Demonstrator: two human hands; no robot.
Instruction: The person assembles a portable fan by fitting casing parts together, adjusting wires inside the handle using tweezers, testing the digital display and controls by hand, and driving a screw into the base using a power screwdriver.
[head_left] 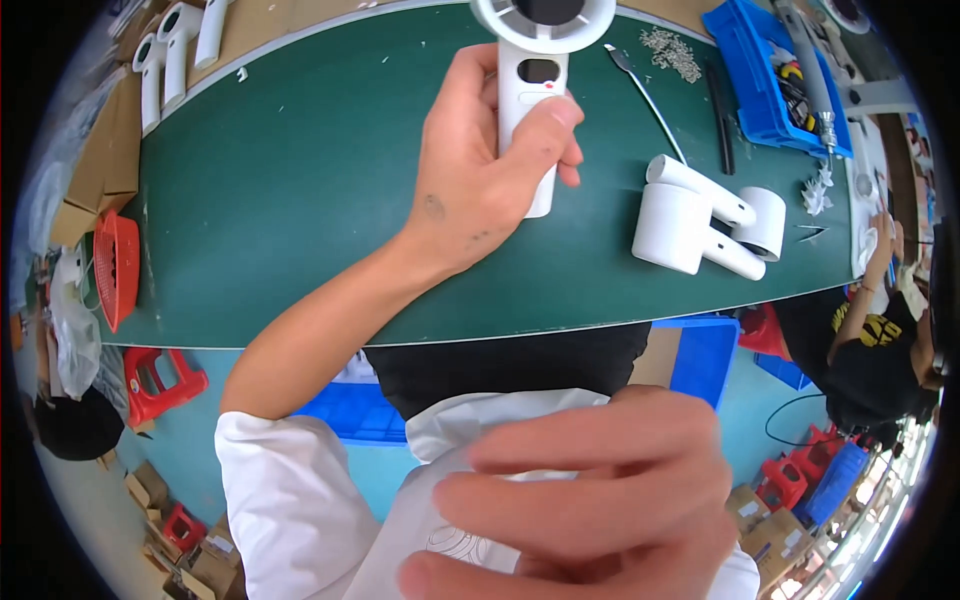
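Observation:
My left hand [478,160] is wrapped round the handle of a white handheld fan [536,100] above the far middle of the green table. Its round head points away from me and is cut by the top edge. The thumb presses on the handle below a small dark oval window. Close to the camera, my right hand [610,490] hangs in front of my chest, slightly blurred. Its fingers are bent but apart, with nothing visible between them. Two more white handheld fans [672,228] lie together on the table to the right.
On the green table [300,200] are a metal rod tool [648,95], a black stick [719,120], a pile of small metal parts [672,54] and a blue bin [760,95]. More white fans [178,55] stand far left. A red basket [117,270] is at the left edge. Another person [870,340] works at right.

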